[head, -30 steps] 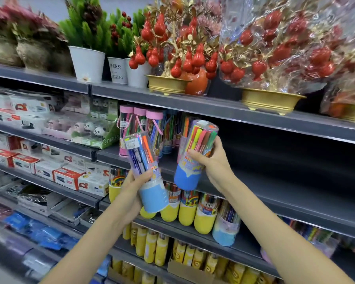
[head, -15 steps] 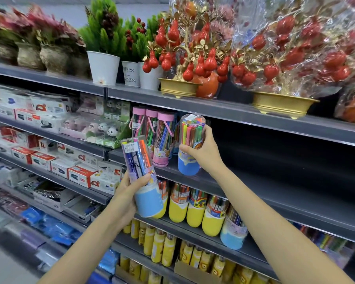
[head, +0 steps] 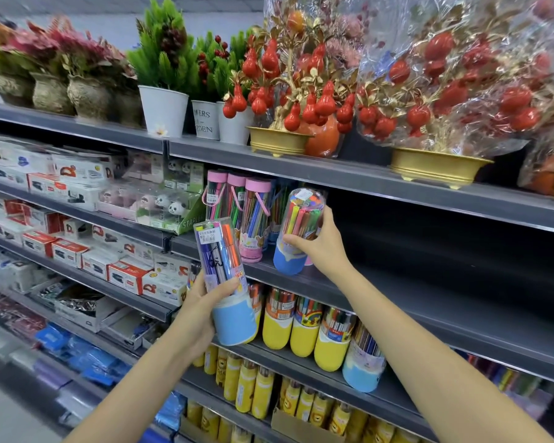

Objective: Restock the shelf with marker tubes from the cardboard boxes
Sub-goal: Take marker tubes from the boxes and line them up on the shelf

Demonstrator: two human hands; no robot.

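While one blue-based marker tube [head: 296, 233] is pressed against the front edge of the dark grey shelf [head: 429, 292], a second blue-based tube [head: 226, 282] is held out in front of the shelving, clear of every board. The first tube is gripped around its middle by the right hand [head: 317, 243], fingers and thumb closed on the clear upper wall; it is tilted slightly, its blue base touching or just above the shelf near the front edge, which of the two cannot be told. Just to its left, at the left end of the same shelf, three pink-capped tubes [head: 237, 212] are stood upright. The rest of that shelf, out to the right, is shown as bare dark board. The second tube is clasped by the left hand [head: 205, 310], fingers wrapped around where the clear wall meets the blue base, and it is leaned leftward at the top. On the shelf below, a row of yellow-based tubes [head: 304, 327] is lined up along the front edge, with one pale blue-based tube [head: 363, 362] at the row's right end.
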